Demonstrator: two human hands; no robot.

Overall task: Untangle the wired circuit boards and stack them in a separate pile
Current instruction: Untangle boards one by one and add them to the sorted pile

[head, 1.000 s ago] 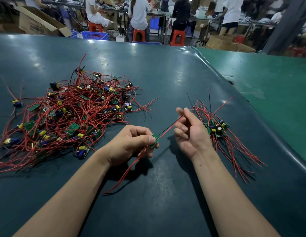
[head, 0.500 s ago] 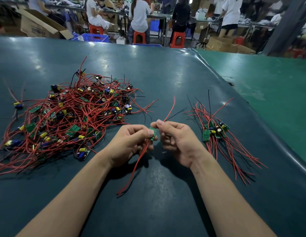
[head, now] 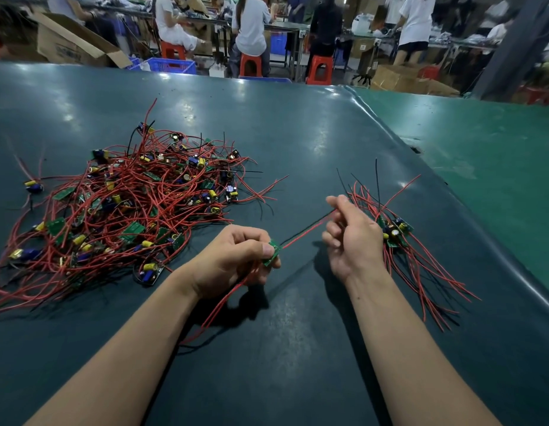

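Dark teal matting covers the work table (head: 282,133), and behind it, at twelve o'clock, blurred people sit on red stools (head: 251,65) at benches. At ten o'clock a cardboard box (head: 73,46) carries printing too smeared to read. Left of centre lies the tangled heap of wired circuit boards (head: 128,204); its red leads bury many boards, so no count is possible. At centre the left hand (head: 233,259) pinches a small green circuit board (head: 273,253) between thumb and curled fingers, its component side hidden. A taut red wire (head: 307,230) runs from it toward two o'clock into the right hand (head: 353,238), whose fingers curl round it, though the wire blurs at the grip. Just behind that hand, at three o'clock, rests the sorted pile (head: 399,238), partly masked by it.
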